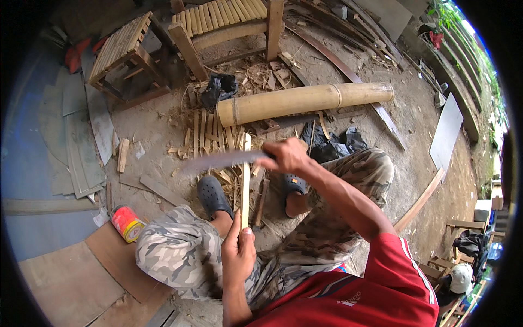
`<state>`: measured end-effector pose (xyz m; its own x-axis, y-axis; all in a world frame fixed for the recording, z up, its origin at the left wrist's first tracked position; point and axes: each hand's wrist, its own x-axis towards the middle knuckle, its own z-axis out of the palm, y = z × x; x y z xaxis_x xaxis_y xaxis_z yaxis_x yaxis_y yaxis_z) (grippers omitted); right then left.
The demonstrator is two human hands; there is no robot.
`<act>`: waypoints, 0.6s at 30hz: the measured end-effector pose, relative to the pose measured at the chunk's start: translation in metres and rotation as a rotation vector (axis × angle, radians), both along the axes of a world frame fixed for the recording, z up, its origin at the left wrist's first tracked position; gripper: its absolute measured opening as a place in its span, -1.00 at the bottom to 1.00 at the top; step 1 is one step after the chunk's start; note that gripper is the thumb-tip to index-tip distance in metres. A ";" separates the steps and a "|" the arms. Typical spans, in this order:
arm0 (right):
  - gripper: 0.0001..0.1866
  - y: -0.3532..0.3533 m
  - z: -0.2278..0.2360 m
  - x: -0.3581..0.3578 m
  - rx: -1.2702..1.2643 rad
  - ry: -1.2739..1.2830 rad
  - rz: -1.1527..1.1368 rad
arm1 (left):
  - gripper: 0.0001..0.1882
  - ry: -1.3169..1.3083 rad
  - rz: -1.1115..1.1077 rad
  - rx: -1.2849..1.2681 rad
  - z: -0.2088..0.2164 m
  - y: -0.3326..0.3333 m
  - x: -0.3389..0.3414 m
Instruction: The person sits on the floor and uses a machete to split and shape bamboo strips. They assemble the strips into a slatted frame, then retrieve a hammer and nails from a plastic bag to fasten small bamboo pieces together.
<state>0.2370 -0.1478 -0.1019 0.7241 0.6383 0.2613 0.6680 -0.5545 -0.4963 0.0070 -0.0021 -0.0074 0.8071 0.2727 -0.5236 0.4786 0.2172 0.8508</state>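
Observation:
My left hand (238, 255) grips the near end of a thin bamboo slat (245, 182) that points away from me, over my knees. My right hand (286, 156) holds the handle of a long knife; its blurred blade (220, 161) lies across the slat's far end. Below the slat is a heap of bamboo shavings and cut strips (210, 136) on the dirt ground. A thick bamboo pole (305, 101) lies just beyond them.
Two slatted bamboo chairs (122, 52) (226, 24) stand at the back. A red and yellow can (126, 222) lies by my left knee. Flat boards (76, 131) lie at the left, black plastic (332, 143) near my right knee, planks (419, 204) at right.

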 end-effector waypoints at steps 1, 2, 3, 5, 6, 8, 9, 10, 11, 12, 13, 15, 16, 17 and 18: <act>-0.43 -0.002 -0.007 0.008 0.014 0.008 -0.055 | -0.50 0.007 0.001 -0.021 0.000 -0.001 0.000; -0.43 -0.005 -0.014 0.012 0.027 0.015 -0.110 | -0.50 0.013 0.002 -0.043 0.000 -0.002 0.001; -0.43 0.000 0.000 0.005 -0.046 0.099 -0.125 | -0.50 0.010 0.011 -0.058 0.000 -0.001 0.004; -0.43 0.004 0.001 -0.001 -0.003 0.077 0.003 | -0.50 -0.011 0.023 -0.061 -0.002 0.000 0.001; -0.42 0.000 -0.003 0.000 0.028 0.037 0.060 | -0.50 -0.017 0.024 -0.067 -0.002 -0.001 0.000; -0.40 -0.007 -0.014 0.014 -0.050 0.013 -0.132 | -0.49 0.002 0.026 -0.091 0.000 -0.001 -0.003; -0.40 -0.003 -0.021 0.011 -0.022 0.029 -0.118 | -0.49 0.005 0.022 -0.084 -0.003 -0.001 -0.004; -0.40 0.004 -0.006 -0.003 -0.115 0.123 -0.130 | -0.49 -0.002 0.026 -0.074 -0.005 0.002 -0.001; -0.39 0.007 0.002 -0.002 -0.098 0.058 -0.028 | -0.49 -0.009 0.030 -0.091 -0.006 0.005 -0.002; -0.38 0.005 0.005 -0.003 -0.088 0.002 0.069 | -0.49 -0.004 0.043 -0.100 -0.003 0.004 -0.002; -0.36 0.001 -0.004 0.005 -0.103 0.047 -0.099 | -0.49 0.010 0.043 -0.112 0.002 0.003 -0.003; -0.35 -0.009 -0.019 0.034 0.083 0.216 -0.387 | -0.49 0.002 0.022 -0.150 0.004 0.005 -0.010; -0.34 -0.014 -0.014 0.041 0.049 0.334 -0.483 | -0.49 -0.030 0.010 -0.177 0.003 0.007 -0.014; -0.33 -0.015 -0.011 0.037 0.074 0.257 -0.465 | -0.49 -0.029 0.017 -0.203 0.001 0.010 -0.014; -0.33 -0.011 -0.002 0.033 0.096 0.244 -0.447 | -0.49 -0.035 0.029 -0.235 -0.002 0.011 -0.012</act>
<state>0.2697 -0.1585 -0.1035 0.9678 0.2338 0.0930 0.2345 -0.7039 -0.6705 -0.0047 0.0090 -0.0099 0.8195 0.1699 -0.5473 0.4404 0.4242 0.7912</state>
